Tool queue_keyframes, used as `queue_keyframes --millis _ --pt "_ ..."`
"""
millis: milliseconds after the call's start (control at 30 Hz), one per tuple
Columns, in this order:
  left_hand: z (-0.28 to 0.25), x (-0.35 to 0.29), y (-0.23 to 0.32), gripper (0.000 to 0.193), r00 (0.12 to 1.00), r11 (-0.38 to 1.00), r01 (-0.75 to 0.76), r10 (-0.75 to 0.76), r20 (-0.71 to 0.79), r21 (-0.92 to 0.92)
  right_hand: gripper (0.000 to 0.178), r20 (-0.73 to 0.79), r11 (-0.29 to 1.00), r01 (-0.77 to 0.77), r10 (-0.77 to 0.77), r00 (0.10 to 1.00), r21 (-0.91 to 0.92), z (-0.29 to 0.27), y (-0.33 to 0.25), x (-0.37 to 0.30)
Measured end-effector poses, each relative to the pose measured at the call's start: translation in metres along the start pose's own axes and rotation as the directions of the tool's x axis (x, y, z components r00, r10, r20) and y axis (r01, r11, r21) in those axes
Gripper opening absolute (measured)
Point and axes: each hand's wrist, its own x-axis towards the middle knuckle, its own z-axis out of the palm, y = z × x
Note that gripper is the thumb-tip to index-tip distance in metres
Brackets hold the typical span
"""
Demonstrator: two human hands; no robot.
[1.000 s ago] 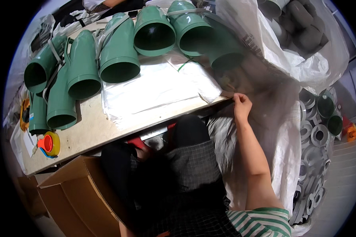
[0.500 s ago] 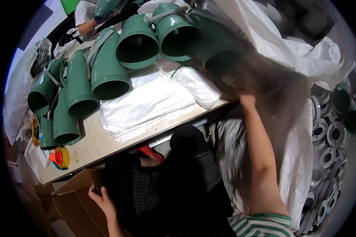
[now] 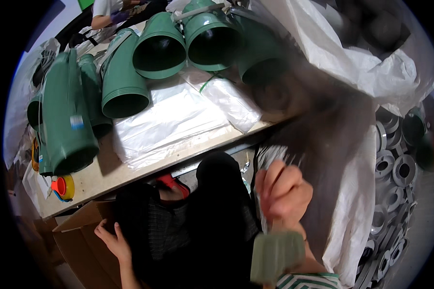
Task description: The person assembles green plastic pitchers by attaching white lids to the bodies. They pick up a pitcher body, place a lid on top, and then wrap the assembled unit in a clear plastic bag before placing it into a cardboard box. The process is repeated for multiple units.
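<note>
— Lying across the workbench [image 3: 144,166], what is seen?
— Green pipe fittings [image 3: 123,86] are laid beside clear plastic bags [image 3: 171,120]; a white sack [image 3: 357,212] hangs at the right.
— And the hands?
— A clear bag [image 3: 270,159], blurred, is gripped by the closed right hand [image 3: 282,192] below the bench edge. The left hand [image 3: 113,241] is rested, fingers spread, by a cardboard box [image 3: 77,236].

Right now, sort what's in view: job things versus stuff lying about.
In hand: right hand gripping clear plastic; blurred green piece below it; left hand by cardboard box.
Lying about: green pipe fittings; flat plastic bags; tape roll; grey rings.
</note>
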Motion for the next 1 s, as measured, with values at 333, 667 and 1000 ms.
queue_keyframes --millis 333,667,1000 --pt "0.003 0.0 -0.008 0.029 1.0 0.998 0.016 -0.017 -0.003 -0.057 0.007 0.1 0.964 -0.027 0.0 0.995 0.265 0.039 -0.003 0.0" --pt "0.003 -0.001 -0.014 0.034 1.0 1.0 -0.003 0.003 0.016 0.001 0.009 0.103 0.968 -0.029 0.003 0.995 0.247 0.039 0.008 0.003" --pt "0.002 -0.005 0.009 0.04 0.964 0.963 -0.167 0.205 -0.172 0.214 0.007 0.078 0.991 -0.048 0.038 0.996 0.128 0.026 0.006 0.003"
